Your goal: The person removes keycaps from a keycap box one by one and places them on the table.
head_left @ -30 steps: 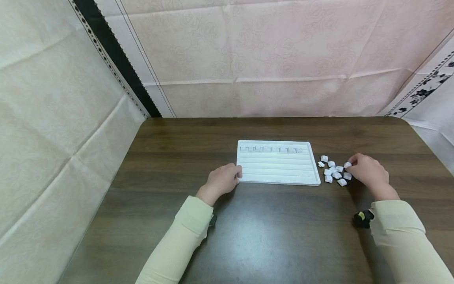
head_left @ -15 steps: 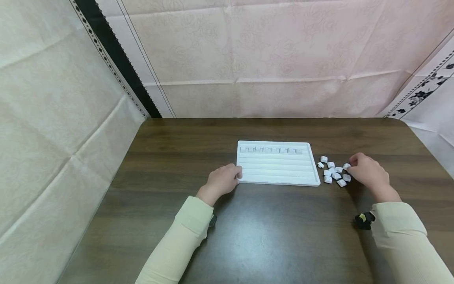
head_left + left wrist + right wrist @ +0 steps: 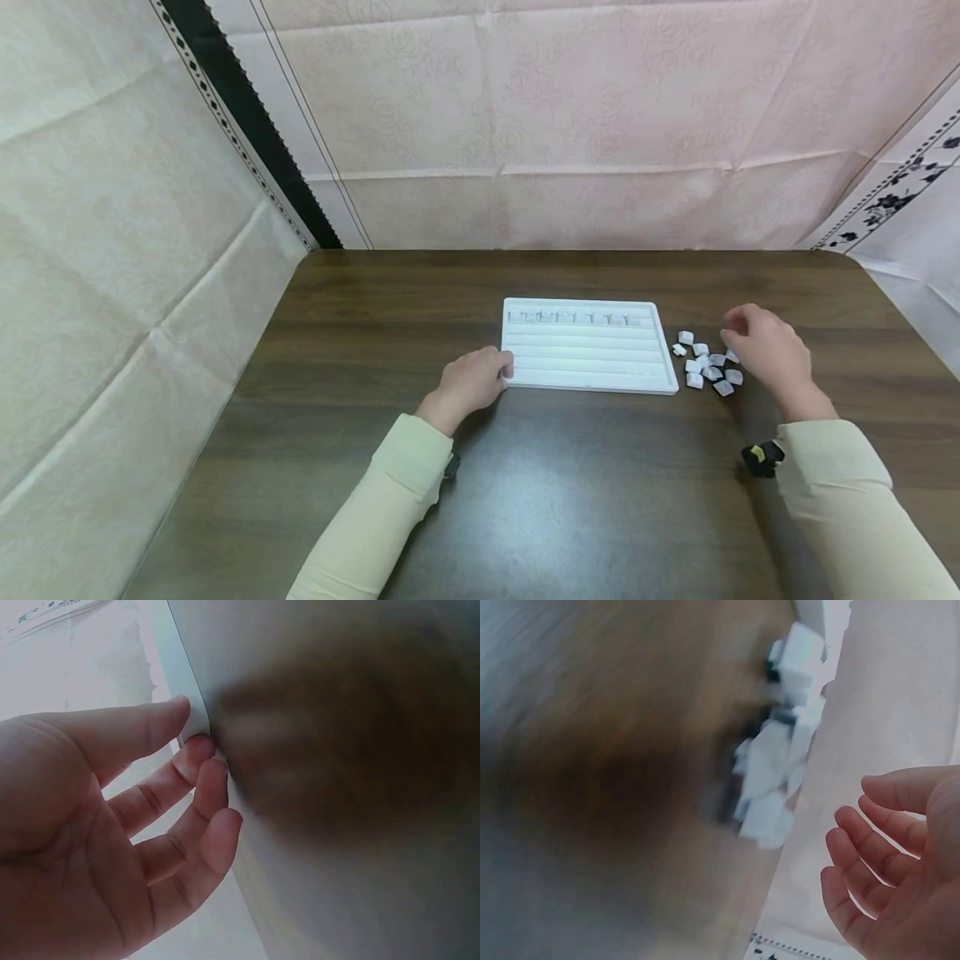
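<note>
A white tray (image 3: 588, 360) with raised horizontal rows lies flat on the table; small clear or white pieces (image 3: 570, 317) stand in its top row. My left hand (image 3: 471, 380) holds the tray's near left corner, thumb and fingertips at its edge in the left wrist view. Right of the tray lies a loose heap of small white blocks (image 3: 703, 367). Just above the heap's right side is my right hand (image 3: 771, 350). In the right wrist view its fingers are loosely bent with nothing visible between them, apart from the blocks (image 3: 769, 765).
The dark wooden table (image 3: 375, 333) extends around the tray and heap. Pale patterned cloth (image 3: 600, 125) hangs behind its far edge, and more cloth (image 3: 112, 292) hangs on the left. A dark band (image 3: 761, 459) sits at my right wrist.
My right hand has lifted off a white block at the heap's right side and moved slightly up and left. The left hand and tray stay put.
</note>
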A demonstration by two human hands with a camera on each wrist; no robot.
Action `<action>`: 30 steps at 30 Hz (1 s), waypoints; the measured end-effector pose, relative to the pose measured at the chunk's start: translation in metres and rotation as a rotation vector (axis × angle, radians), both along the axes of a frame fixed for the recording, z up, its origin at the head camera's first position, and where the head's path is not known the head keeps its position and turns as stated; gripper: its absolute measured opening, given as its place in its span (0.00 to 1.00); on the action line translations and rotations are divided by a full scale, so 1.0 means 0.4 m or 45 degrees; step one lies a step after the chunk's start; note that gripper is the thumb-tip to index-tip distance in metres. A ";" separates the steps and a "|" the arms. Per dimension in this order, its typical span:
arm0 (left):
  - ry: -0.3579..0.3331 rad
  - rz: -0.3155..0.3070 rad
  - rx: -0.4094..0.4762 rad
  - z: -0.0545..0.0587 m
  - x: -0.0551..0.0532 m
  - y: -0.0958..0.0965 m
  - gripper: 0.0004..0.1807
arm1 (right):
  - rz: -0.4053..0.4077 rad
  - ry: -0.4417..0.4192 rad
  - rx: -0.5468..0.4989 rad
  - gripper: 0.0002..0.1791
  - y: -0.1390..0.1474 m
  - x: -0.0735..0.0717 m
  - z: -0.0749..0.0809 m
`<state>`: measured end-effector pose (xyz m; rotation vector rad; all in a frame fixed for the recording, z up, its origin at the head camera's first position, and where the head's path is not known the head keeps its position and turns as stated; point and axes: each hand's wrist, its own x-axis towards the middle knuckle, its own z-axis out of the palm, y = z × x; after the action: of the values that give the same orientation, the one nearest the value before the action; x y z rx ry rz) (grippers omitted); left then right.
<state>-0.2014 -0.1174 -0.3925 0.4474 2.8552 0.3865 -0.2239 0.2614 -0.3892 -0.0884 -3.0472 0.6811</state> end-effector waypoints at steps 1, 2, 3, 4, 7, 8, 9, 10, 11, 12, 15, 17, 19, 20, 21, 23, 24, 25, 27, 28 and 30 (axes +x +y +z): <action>0.002 0.002 0.002 0.000 0.000 0.000 0.03 | 0.008 0.009 -0.004 0.20 -0.007 -0.003 0.003; 0.001 0.003 0.003 0.001 0.000 0.001 0.03 | 0.012 0.018 -0.009 0.20 -0.015 -0.006 0.005; -0.003 0.005 0.004 0.000 0.001 0.000 0.03 | 0.019 0.021 -0.015 0.20 -0.024 -0.009 0.007; -0.007 0.006 0.001 0.001 0.002 0.000 0.03 | 0.025 0.022 -0.021 0.19 -0.033 -0.012 0.008; -0.013 0.010 0.002 0.001 0.005 0.000 0.03 | 0.044 0.026 -0.039 0.19 -0.063 -0.023 0.008; -0.014 0.010 0.003 0.002 0.006 0.000 0.03 | 0.048 0.030 -0.044 0.18 -0.074 -0.027 0.008; -0.012 0.010 0.008 0.002 0.006 0.000 0.03 | 0.053 0.035 -0.048 0.18 -0.084 -0.030 0.008; -0.008 0.010 0.011 0.003 0.006 0.000 0.03 | 0.058 0.043 -0.048 0.18 -0.094 -0.035 0.007; -0.005 0.009 0.017 0.003 0.006 0.001 0.03 | 0.064 0.051 -0.047 0.17 -0.104 -0.039 0.007; -0.004 0.010 0.022 0.003 0.006 0.001 0.03 | 0.069 0.055 -0.047 0.17 -0.114 -0.043 0.006; -0.007 0.012 0.031 -0.001 0.004 0.002 0.03 | 0.092 0.051 -0.049 0.16 -0.138 -0.055 0.001; -0.006 0.012 0.027 -0.003 0.004 0.002 0.04 | 0.118 0.024 -0.053 0.17 -0.154 -0.062 -0.002; -0.003 0.010 0.022 -0.004 0.004 0.002 0.04 | 0.145 0.000 -0.059 0.17 -0.168 -0.067 -0.005; 0.001 0.007 0.021 -0.003 0.005 0.002 0.04 | 0.159 -0.012 -0.061 0.17 -0.175 -0.069 -0.006; 0.003 0.005 0.017 -0.002 0.006 0.002 0.04 | 0.174 -0.026 -0.063 0.17 -0.182 -0.071 -0.007; 0.007 0.000 0.017 -0.001 0.007 0.002 0.04 | 0.202 -0.040 -0.057 0.18 -0.194 -0.075 -0.012; 0.005 -0.001 0.017 0.000 0.007 0.002 0.04 | 0.217 -0.043 -0.053 0.18 -0.199 -0.078 -0.015; 0.006 -0.002 0.014 0.000 0.008 0.002 0.04 | 0.229 -0.051 -0.051 0.18 -0.205 -0.081 -0.018; 0.005 -0.003 0.014 0.000 0.008 0.002 0.04 | 0.261 -0.052 -0.033 0.17 -0.214 -0.088 -0.025; 0.004 -0.003 0.015 0.000 0.008 0.002 0.04 | 0.276 -0.050 -0.020 0.17 -0.218 -0.091 -0.028; 0.004 0.002 0.011 0.000 0.008 0.001 0.04 | 0.301 -0.052 -0.001 0.17 -0.227 -0.096 -0.031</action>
<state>-0.1984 -0.1170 -0.3924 0.4481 2.8578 0.3988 -0.2623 0.1707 -0.4014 0.2659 -3.1269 0.6989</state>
